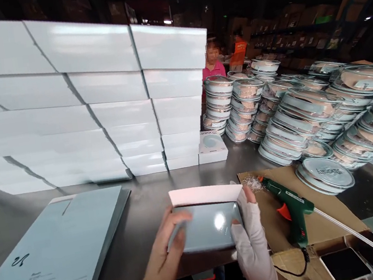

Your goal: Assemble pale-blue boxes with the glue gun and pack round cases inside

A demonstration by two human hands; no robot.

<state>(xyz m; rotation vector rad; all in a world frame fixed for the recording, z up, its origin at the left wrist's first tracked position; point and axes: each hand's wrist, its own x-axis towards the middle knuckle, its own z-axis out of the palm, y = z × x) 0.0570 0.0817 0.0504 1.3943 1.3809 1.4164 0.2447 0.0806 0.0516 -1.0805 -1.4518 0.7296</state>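
Note:
Both hands hold a small grey-blue carton (208, 223) with a white flap raised at its far side, just above the near edge of the metal table (146, 202). My left hand (167, 255) is bare and grips the carton's left side. My right hand (252, 238) wears a white fingerless glove and grips the right side, thumb on top.
A green glue gun (289, 206) lies on cardboard (325, 222) right of my hands. Flat grey-blue box blanks (52, 253) lie at the left. Tall stacks of white boxes (97, 106) stand behind. Stacks of round lidded tins (308, 107) fill the right. A person in pink (213, 68) is behind them.

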